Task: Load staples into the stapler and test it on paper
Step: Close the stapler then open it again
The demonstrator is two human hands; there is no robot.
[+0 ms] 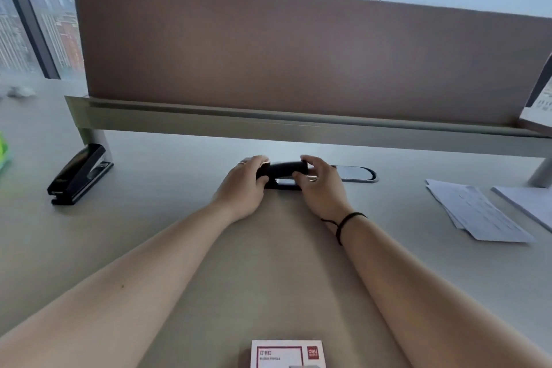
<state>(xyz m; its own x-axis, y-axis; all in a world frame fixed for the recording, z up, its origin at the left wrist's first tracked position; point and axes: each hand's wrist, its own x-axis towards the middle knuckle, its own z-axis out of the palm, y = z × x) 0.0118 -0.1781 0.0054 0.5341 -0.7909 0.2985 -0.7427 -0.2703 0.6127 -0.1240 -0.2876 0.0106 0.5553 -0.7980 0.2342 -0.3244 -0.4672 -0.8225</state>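
Stapler [283, 172], black, sits on the desk [179, 233] just in front of the divider panel [298, 51]; we hold it at both ends. Our left hand [243, 185] wraps its left end, fingers curled shut on it. Our right hand [321, 185] pinches the right end between thumb and fingertips. Staple box [287, 353] lies well nearer us than the stapler. Paper sheets [475, 207] lie right of the stapler, second stapler [79, 173] far left, cable port [355, 173] just right.
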